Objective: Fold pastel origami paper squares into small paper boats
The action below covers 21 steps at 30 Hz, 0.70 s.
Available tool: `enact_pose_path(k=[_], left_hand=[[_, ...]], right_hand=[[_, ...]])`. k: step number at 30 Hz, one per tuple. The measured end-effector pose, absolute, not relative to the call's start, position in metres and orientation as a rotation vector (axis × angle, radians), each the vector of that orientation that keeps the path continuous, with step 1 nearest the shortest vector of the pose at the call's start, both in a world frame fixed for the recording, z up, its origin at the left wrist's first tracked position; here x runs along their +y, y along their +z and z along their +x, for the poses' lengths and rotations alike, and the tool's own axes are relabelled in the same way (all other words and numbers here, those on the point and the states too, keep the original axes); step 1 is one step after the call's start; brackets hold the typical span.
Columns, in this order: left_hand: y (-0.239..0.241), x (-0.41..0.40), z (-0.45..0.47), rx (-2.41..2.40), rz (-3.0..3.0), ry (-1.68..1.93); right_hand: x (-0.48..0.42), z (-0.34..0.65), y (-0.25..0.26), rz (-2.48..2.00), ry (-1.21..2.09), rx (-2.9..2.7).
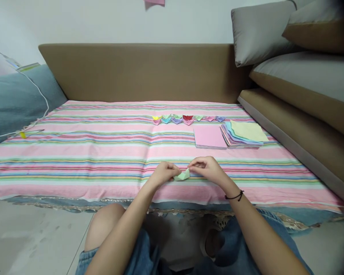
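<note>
My left hand (163, 173) and my right hand (208, 169) meet over the striped sheet (103, 152), near its front edge. Both pinch a small pale green folded paper piece (182, 175), one hand at each end, fingers curled closed on it. A black band circles my right wrist. Farther back lies a row of several small folded paper boats (186, 119) in yellow, blue, purple, red, green and pink.
A pink paper stack (210, 136) and a fanned stack of coloured sheets (245, 133) lie right of centre. Brown and grey cushions (304, 95) are piled at the right. A teal pillow (14, 99) and a white cable (40, 91) sit at the left. The brown sofa back (140, 72) runs behind.
</note>
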<state>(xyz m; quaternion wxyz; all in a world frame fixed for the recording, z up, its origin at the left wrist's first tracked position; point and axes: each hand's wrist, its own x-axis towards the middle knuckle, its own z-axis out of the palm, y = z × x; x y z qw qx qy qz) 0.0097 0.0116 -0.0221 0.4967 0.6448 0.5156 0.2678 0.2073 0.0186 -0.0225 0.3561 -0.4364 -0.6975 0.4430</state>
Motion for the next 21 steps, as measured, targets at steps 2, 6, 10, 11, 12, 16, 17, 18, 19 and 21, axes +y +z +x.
enact_pose_path(k=[2,6,10,11,12,16,17,18,19,21], left_hand=[[-0.018,0.011,0.005,1.207,1.475,0.596],[-0.011,0.009,0.0,1.174,1.378,0.582],[-0.011,0.008,-0.003,1.161,1.346,0.607],[-0.011,0.008,-0.004,1.16,1.345,0.616],[-0.011,0.007,-0.004,1.158,1.346,0.626],[-0.007,0.004,-0.007,1.165,1.36,0.679],[-0.006,0.004,-0.009,1.181,1.352,0.713],[-0.004,0.003,-0.01,1.203,1.332,0.758],[-0.001,0.003,-0.012,1.232,1.3,0.82],[0.005,0.001,-0.016,1.291,1.24,0.971]], right_hand=[[0.017,0.207,-0.02,-1.109,1.298,-1.779],[0.015,0.205,-0.018,-1.083,1.404,-1.759],[0.015,0.202,-0.017,-1.073,1.423,-1.805],[0.015,0.201,-0.017,-1.072,1.414,-1.824],[0.016,0.201,-0.017,-1.071,1.397,-1.841],[0.019,0.198,-0.015,-1.066,1.315,-1.859],[0.019,0.198,-0.014,-1.061,1.297,-1.85],[0.02,0.198,-0.014,-1.057,1.279,-1.837],[0.022,0.198,-0.013,-1.055,1.255,-1.821],[0.027,0.203,-0.011,-1.054,1.182,-1.791]])
